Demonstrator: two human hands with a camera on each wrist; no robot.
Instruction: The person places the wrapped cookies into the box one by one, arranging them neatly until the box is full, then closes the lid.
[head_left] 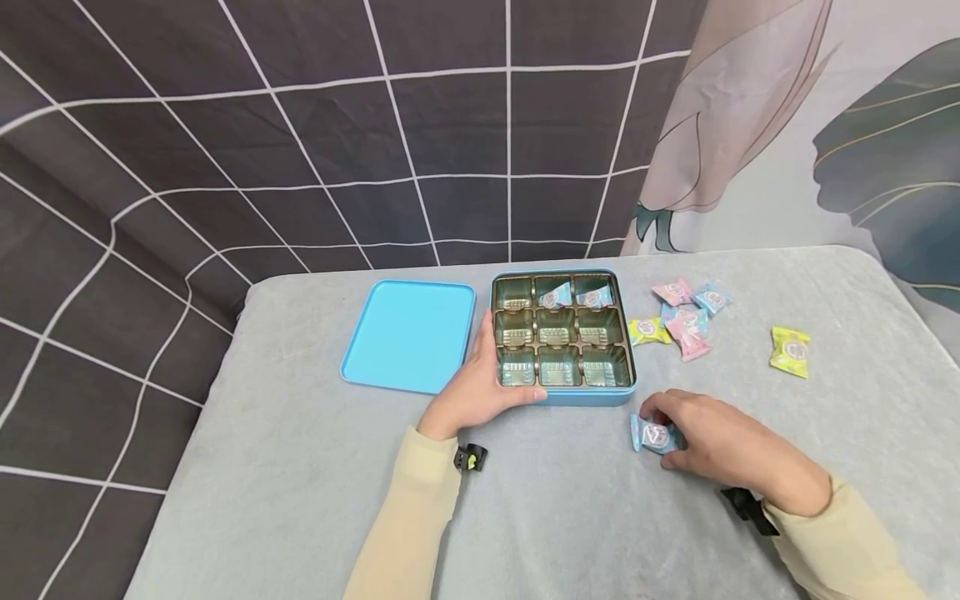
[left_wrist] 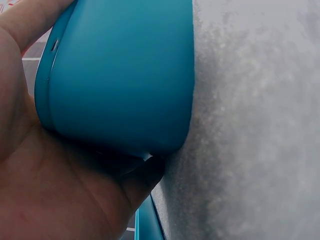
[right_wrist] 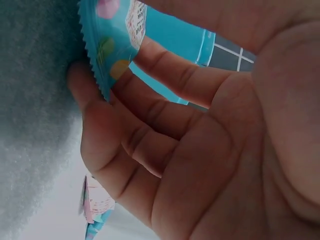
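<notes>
A blue tin box [head_left: 588,398] with a gold tray of several compartments stands open on the grey cloth. Two blue-wrapped candies, a left one [head_left: 557,296] and a right one [head_left: 595,297], lie in its back row. My left hand [head_left: 480,379] rests against the tin's near left corner, fingers straight along the left wall and thumb along the front. To the right of the tin, my right hand [head_left: 712,437] pinches another blue-wrapped candy [head_left: 654,435] between thumb and fingers, low over the cloth. In the right wrist view, this candy's crimped end [right_wrist: 107,50] shows.
The flat blue lid [head_left: 408,333] lies left of the tin. Right of it sit several wrapped candies, among them a pink one [head_left: 686,333] and a yellow one [head_left: 648,331]. Another yellow candy [head_left: 790,352] lies apart, farther right. A dark checked curtain [head_left: 450,133] hangs behind.
</notes>
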